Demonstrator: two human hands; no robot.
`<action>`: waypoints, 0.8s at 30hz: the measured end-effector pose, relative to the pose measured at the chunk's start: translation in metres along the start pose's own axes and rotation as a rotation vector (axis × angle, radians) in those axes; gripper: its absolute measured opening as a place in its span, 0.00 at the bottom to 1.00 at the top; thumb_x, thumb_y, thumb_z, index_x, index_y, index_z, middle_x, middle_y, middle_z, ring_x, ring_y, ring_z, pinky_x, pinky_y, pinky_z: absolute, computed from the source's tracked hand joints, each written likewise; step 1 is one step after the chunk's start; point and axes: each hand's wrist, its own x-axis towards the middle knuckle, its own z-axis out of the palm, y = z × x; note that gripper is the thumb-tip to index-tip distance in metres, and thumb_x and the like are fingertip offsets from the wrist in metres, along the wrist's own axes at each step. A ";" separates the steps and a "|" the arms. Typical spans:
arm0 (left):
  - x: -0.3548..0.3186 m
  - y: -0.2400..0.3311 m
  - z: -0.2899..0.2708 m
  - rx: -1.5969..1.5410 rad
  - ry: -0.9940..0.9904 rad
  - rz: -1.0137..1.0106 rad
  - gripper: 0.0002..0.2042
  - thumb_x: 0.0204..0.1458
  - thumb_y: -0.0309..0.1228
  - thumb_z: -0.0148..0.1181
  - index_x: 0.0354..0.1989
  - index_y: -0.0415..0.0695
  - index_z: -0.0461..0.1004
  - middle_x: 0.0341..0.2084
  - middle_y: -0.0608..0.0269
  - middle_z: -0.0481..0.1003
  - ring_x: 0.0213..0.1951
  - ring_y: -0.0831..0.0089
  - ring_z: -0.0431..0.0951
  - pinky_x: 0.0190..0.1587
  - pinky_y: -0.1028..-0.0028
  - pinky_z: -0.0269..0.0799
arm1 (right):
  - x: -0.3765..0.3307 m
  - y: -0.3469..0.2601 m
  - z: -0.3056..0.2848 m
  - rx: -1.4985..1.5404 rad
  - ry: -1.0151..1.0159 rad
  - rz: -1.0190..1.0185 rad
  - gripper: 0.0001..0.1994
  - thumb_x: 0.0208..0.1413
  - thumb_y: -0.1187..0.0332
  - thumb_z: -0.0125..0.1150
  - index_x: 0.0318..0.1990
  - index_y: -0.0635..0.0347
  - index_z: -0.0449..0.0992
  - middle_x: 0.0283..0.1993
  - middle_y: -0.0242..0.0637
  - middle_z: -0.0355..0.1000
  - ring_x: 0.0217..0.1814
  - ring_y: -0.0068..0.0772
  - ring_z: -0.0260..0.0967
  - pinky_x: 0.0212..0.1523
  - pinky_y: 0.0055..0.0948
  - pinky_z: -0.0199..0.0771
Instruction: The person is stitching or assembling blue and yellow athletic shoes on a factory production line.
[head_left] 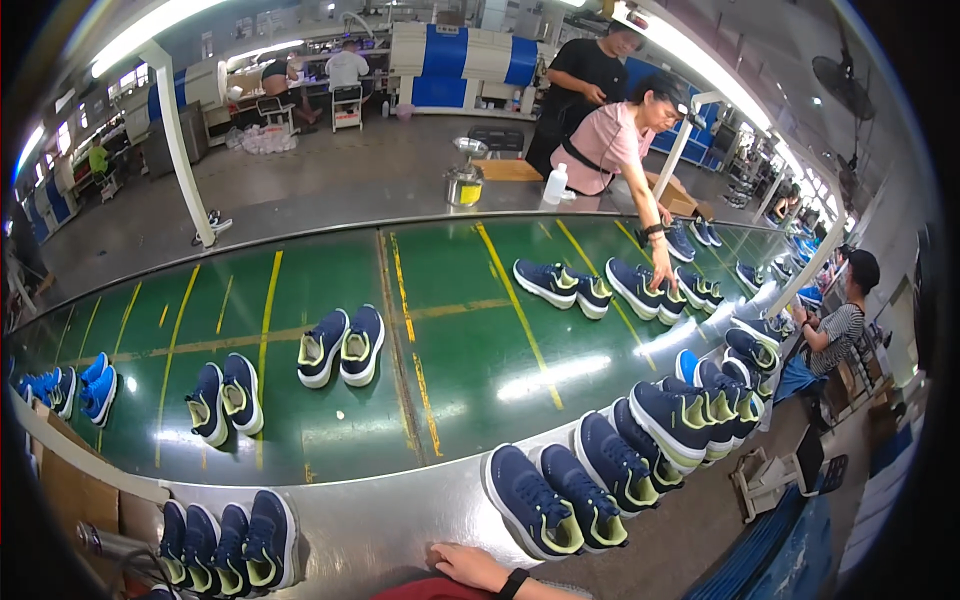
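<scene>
My right hand [472, 568] rests at the lower edge on the metal ledge [400, 510], a dark band round its wrist. It looks empty, the fingers lying loosely and pointing left. My left hand is out of view. Just beyond the right hand, apart from it, stands a pair of navy sneakers [540, 497] with lime linings and white soles. More navy sneakers [620, 450] line the ledge to the right, some stacked. To the left, several navy sneakers [230, 545] stand close together.
A green conveyor belt [470, 350] with yellow lines carries spaced pairs, including navy sneakers [342, 347] and blue shoes [98, 388]. Across it, a co-worker in pink [612, 140] reaches onto a pair. White posts [178, 140] rise beside the belt. Another person [838, 325] stands at right.
</scene>
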 end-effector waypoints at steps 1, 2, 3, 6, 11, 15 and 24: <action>0.000 0.000 -0.002 0.015 0.011 0.000 0.14 0.62 0.37 0.42 0.43 0.44 0.73 0.36 0.68 0.73 0.35 0.75 0.73 0.39 0.71 0.65 | 0.002 -0.002 -0.002 -0.004 0.007 -0.001 0.17 0.57 0.62 0.51 0.52 0.58 0.66 0.50 0.49 0.71 0.50 0.54 0.69 0.48 0.46 0.69; -0.002 0.001 -0.003 0.026 0.018 -0.006 0.14 0.62 0.37 0.42 0.43 0.44 0.73 0.36 0.68 0.73 0.34 0.75 0.73 0.38 0.72 0.65 | 0.000 -0.002 -0.002 -0.001 0.008 -0.004 0.17 0.57 0.63 0.51 0.51 0.58 0.66 0.49 0.49 0.71 0.50 0.55 0.69 0.48 0.46 0.69; -0.005 0.001 -0.002 0.036 0.024 -0.014 0.14 0.62 0.37 0.42 0.43 0.44 0.73 0.35 0.68 0.73 0.34 0.76 0.73 0.38 0.72 0.64 | -0.002 -0.002 -0.003 0.003 0.009 -0.004 0.16 0.57 0.63 0.51 0.51 0.58 0.66 0.48 0.50 0.71 0.49 0.55 0.69 0.47 0.46 0.69; -0.014 0.000 0.003 0.052 0.037 -0.041 0.14 0.62 0.38 0.42 0.43 0.45 0.73 0.35 0.69 0.72 0.33 0.76 0.73 0.37 0.72 0.64 | 0.008 -0.010 -0.012 0.002 0.028 -0.016 0.16 0.56 0.63 0.52 0.51 0.58 0.66 0.46 0.51 0.72 0.49 0.54 0.69 0.47 0.46 0.69; -0.023 0.004 0.026 0.048 0.121 -0.075 0.14 0.62 0.38 0.42 0.42 0.45 0.73 0.34 0.70 0.72 0.32 0.78 0.72 0.35 0.73 0.63 | 0.018 0.011 0.020 0.031 0.118 -0.108 0.08 0.56 0.66 0.49 0.41 0.57 0.68 0.38 0.43 0.72 0.43 0.50 0.70 0.43 0.42 0.70; -0.023 0.002 0.022 0.095 0.204 -0.065 0.14 0.62 0.38 0.42 0.42 0.46 0.73 0.33 0.71 0.71 0.31 0.78 0.71 0.33 0.74 0.62 | -0.010 -0.101 -0.076 0.059 0.109 0.008 0.12 0.52 0.65 0.54 0.42 0.58 0.70 0.38 0.50 0.71 0.42 0.54 0.68 0.42 0.47 0.69; -0.008 -0.001 -0.024 0.283 0.398 -0.046 0.13 0.62 0.39 0.42 0.41 0.47 0.73 0.31 0.73 0.70 0.29 0.81 0.70 0.30 0.76 0.60 | -0.020 -0.144 -0.070 0.024 0.039 0.016 0.17 0.54 0.60 0.54 0.49 0.55 0.69 0.44 0.49 0.72 0.43 0.54 0.70 0.42 0.48 0.70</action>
